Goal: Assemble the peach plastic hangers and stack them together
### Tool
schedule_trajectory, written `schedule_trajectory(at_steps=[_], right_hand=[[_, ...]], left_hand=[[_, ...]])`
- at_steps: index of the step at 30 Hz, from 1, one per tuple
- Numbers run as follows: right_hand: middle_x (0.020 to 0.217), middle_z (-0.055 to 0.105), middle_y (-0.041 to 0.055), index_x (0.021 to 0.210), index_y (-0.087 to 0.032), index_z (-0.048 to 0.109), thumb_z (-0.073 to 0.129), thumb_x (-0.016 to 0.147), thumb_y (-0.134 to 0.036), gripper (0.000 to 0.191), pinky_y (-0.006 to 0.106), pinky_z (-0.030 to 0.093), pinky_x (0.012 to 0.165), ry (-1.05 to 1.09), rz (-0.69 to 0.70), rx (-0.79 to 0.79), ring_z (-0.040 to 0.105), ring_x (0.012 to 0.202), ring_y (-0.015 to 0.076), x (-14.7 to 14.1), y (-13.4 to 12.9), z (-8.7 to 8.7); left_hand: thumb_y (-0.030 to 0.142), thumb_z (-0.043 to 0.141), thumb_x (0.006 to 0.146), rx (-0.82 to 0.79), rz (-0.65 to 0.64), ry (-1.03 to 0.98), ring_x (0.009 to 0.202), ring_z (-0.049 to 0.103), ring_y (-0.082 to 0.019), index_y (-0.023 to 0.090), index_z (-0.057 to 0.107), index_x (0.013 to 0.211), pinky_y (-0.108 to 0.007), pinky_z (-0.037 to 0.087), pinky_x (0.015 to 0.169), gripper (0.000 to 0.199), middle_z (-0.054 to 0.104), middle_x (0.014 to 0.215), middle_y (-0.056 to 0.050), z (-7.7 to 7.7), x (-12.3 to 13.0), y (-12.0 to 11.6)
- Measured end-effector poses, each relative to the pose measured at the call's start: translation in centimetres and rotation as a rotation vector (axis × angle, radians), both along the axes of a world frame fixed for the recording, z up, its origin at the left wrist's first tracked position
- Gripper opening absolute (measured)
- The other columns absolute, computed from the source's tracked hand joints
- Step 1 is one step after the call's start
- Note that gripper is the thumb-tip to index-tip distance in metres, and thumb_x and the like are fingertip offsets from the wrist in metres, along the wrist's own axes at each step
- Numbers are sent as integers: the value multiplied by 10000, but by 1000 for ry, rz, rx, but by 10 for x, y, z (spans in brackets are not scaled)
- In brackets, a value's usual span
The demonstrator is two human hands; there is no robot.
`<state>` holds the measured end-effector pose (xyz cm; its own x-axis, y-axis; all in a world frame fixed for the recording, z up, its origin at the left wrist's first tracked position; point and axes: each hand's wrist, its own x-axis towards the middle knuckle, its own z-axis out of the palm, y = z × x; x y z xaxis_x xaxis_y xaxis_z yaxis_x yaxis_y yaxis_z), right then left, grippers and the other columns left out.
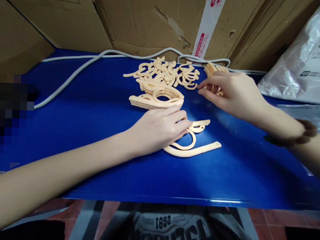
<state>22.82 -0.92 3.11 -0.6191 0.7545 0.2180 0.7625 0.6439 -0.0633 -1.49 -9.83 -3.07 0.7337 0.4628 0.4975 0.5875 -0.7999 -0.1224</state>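
My left hand (165,129) is closed on a peach-coloured plastic piece with a ring and curved arms (192,151), which lies on the blue table. My right hand (227,91) reaches over the table's back right, fingers bent, thumb and fingertips near one another beside small peach parts; whether it pinches one is unclear. Partly behind that hand stands a row of peach parts (211,68). A stack of larger peach pieces with round openings (155,103) sits just beyond my left hand. Behind the stack lies a loose pile of small hooked parts (160,71).
A white cable (79,69) runs along the back of the blue table (99,177). Cardboard boxes (143,23) stand behind it. Clear plastic bags (300,66) lie at the right. The table's front edge is close to my body.
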Motion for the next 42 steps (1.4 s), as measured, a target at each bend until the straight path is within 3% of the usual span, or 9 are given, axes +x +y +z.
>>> schedule_trajectory(at_steps=[3, 7, 12, 15, 19, 24, 28, 35, 42], right_hand=[[1126, 820, 110, 1129, -281, 834, 587, 1042, -481, 329, 386, 431, 690, -64, 28, 52, 720, 940, 316, -26, 28, -3], [926, 824, 102, 918, -277, 831, 678, 982, -524, 297, 382, 417, 650, -62, -2, 50, 706, 804, 294, -55, 55, -19], [848, 816, 96, 872, -279, 841, 753, 898, -348, 115, 388, 445, 656, -16, -88, 6, 707, 765, 297, -71, 59, -25], [922, 833, 122, 936, -241, 857, 726, 934, -362, 178, 362, 438, 655, -69, -127, -28, 693, 776, 276, -74, 50, -17], [1032, 839, 158, 1026, -163, 851, 638, 1030, -415, 330, 327, 396, 684, -105, -123, -89, 662, 798, 232, -75, 40, 1], [1046, 832, 122, 1023, -171, 851, 738, 1000, -342, 206, 344, 392, 787, -20, -152, -59, 667, 922, 234, -64, 34, 32], [924, 780, 70, 1044, -160, 841, 725, 1031, -455, 316, 335, 384, 750, 97, -176, -8, 577, 773, 156, -34, 16, 52], [842, 710, 45, 925, -212, 794, 732, 999, -628, 428, 361, 345, 681, 237, -146, 5, 466, 676, 139, -6, 13, 43], [1199, 784, 114, 1030, -179, 797, 720, 1033, -324, 164, 340, 327, 766, 63, -83, 50, 575, 928, 198, -29, 39, 25]], left_hand=[[238, 575, 1149, 10, 3, 7, 973, 756, -211, 144, 796, 1120, -319, 578, 791, 242, 808, 1026, -44, 0, 1, -1], [245, 568, 1152, 18, 6, 31, 972, 742, -206, 148, 788, 1122, -310, 563, 787, 242, 803, 1031, -44, 1, 2, -1], [233, 550, 1155, 26, 6, 27, 955, 736, -210, 148, 785, 1096, -314, 557, 785, 257, 798, 1021, -41, 0, 3, -1], [227, 549, 1152, 24, 1, 14, 952, 738, -217, 148, 785, 1084, -322, 562, 785, 259, 794, 1007, -38, 0, 3, -1], [222, 556, 1146, 17, 1, 10, 944, 741, -224, 148, 787, 1086, -333, 565, 768, 250, 788, 994, -32, 0, 2, -1], [225, 546, 1152, 14, 5, 39, 955, 741, -218, 141, 781, 1114, -329, 559, 768, 252, 793, 1026, -45, 1, 1, -1], [233, 546, 1156, 11, 11, 33, 958, 739, -209, 140, 780, 1123, -325, 563, 784, 254, 795, 1028, -43, 1, 1, -2], [242, 607, 1131, -36, 12, -7, 977, 761, -203, 155, 784, 1105, -323, 572, 763, 199, 796, 1041, -20, -2, 4, -2], [247, 613, 1131, -14, 20, 8, 967, 757, -205, 146, 789, 1134, -319, 571, 773, 203, 796, 1024, -21, -1, 3, -2]])
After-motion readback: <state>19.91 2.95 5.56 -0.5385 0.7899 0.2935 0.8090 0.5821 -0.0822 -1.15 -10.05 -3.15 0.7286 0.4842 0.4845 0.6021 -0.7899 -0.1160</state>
